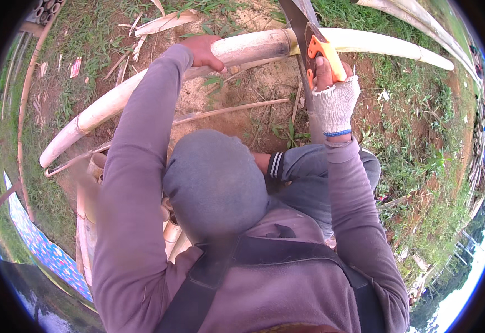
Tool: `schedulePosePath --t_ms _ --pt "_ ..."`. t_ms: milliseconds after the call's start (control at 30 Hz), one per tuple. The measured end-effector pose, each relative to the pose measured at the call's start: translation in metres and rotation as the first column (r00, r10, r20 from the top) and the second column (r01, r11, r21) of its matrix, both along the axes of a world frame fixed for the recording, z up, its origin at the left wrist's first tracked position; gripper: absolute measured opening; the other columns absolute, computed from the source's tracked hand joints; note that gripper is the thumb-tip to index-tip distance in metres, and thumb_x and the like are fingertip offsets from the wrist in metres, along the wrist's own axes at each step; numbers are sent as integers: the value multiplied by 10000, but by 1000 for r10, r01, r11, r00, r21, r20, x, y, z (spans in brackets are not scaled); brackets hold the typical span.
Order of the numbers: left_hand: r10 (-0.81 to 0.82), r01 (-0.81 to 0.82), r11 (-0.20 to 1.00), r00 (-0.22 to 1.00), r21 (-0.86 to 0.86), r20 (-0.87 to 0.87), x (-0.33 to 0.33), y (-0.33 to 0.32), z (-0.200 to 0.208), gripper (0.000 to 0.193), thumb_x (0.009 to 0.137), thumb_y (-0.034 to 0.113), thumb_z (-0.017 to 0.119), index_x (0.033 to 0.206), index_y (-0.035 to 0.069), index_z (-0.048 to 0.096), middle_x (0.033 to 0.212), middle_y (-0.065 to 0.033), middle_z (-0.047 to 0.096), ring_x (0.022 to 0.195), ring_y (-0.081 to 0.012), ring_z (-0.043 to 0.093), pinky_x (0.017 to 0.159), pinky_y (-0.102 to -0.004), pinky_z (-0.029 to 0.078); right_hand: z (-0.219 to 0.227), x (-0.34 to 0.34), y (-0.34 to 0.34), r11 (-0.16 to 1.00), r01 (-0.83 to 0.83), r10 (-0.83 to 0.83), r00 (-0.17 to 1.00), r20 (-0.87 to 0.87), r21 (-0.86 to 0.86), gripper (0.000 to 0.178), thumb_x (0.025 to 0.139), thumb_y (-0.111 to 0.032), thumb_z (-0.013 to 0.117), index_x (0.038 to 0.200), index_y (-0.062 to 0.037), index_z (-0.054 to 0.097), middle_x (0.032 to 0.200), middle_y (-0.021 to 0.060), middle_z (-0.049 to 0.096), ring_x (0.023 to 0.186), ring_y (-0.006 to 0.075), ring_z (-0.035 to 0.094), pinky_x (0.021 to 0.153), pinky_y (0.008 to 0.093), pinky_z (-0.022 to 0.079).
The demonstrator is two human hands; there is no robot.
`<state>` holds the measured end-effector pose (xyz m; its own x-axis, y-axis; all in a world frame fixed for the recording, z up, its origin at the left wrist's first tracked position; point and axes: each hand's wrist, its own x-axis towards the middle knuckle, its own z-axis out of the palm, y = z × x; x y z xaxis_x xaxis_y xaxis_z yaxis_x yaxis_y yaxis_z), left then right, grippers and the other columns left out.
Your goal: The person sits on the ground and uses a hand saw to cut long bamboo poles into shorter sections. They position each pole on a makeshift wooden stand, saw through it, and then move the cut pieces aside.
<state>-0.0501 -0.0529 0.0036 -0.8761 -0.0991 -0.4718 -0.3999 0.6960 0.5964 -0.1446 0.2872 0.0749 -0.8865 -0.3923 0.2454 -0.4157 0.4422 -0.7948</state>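
Bamboo pole: positioned in front of the worker, long axis running crosswise from left to right. Its curve may be partly lens distortion; the left end lies nearer the worker's body than the middle.

Left hand: bare, clasped over the pole from above, thumb on the near side. Right hand: in a knitted glove with exposed fingertips, grip closed around the orange handle of a saw.

Governing relation: the saw's blade points away from the worker and stands roughly square to the pole's long axis, just right of a dark joint ring. The pole lies immediately beyond the right grip. Of the two hands, the right appears nearer the crossing; the left is set apart, to its left. From this angle, I cannot tell whether the teeth touch the bamboo.
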Motion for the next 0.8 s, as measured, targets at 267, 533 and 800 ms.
schedulePosePath --t_ms 267,533,800 --pt "40 -40 999 999 24 14 8 -11 -8 921 655 366 946 1474 80 636 1385 -163 725 1280 -325 681 1125 -419 504 21 132 206 999 10 -18 967 256 32 279 1022 -185 726 1148 40 620 891 119 722 749 182 705 676 339 565" --pt "44 -45 999 998 21 40 3 -8 -6 982 668 376 943 1537 78 597 1421 -188 702 1303 -351 668 1149 -431 493 18 6 -2 1000 -21 22 995 101 -13 341 1032 -279 795 1149 32 720 809 127 725 741 206 712 680 370 562" --pt "-30 -273 733 902 -623 -430 49 53 10 1052 724 417 949 1621 186 452 1435 -237 657 1337 -424 644 1136 -541 505 -16 7 13 956 -125 139 990 34 -264 312 1061 -245 736 1228 8 660 851 64 697 677 85 618 638 298 519"
